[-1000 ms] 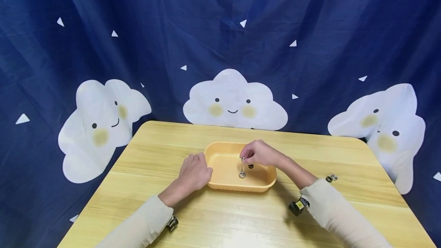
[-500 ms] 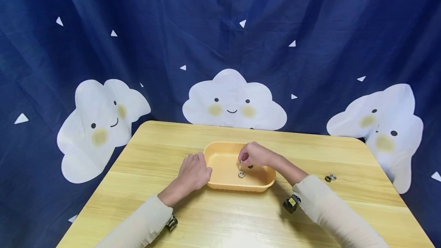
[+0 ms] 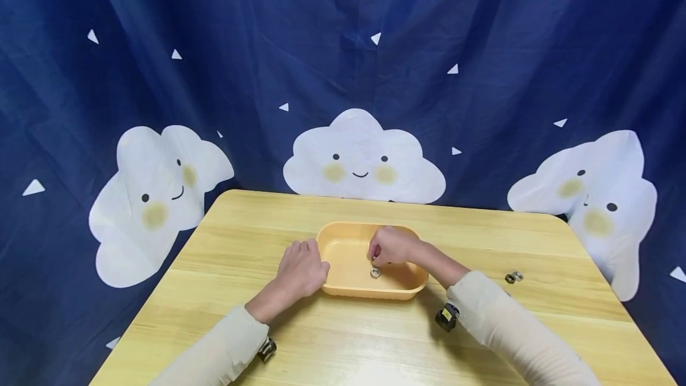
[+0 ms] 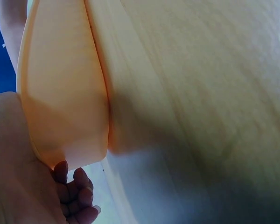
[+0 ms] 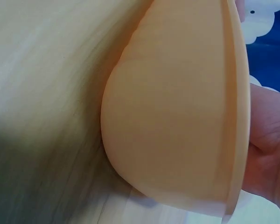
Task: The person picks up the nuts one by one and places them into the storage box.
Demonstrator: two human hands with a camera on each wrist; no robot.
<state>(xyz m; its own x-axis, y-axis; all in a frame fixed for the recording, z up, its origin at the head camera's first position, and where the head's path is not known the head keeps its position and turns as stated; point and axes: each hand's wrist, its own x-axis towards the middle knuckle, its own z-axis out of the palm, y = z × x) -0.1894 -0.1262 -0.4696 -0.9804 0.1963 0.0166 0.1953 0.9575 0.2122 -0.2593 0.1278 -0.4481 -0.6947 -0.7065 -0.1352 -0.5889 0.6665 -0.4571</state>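
Orange plastic tray point(image 3: 343, 240) stands on the wooden table point(image 3: 375, 338), and the right hand point(image 3: 390, 245) has come lower into it than a second ago. Its grip is curled; it held a small metal nut before, but now I cannot tell if the nut is pinched there. Just below the fingertips, one nut point(image 3: 375, 272) lies on the tray floor. The left hand point(image 3: 301, 269) stays against the tray's left end, fingers curled at the wall. Two more nuts point(image 3: 514, 277) wait well to the right of the grip.
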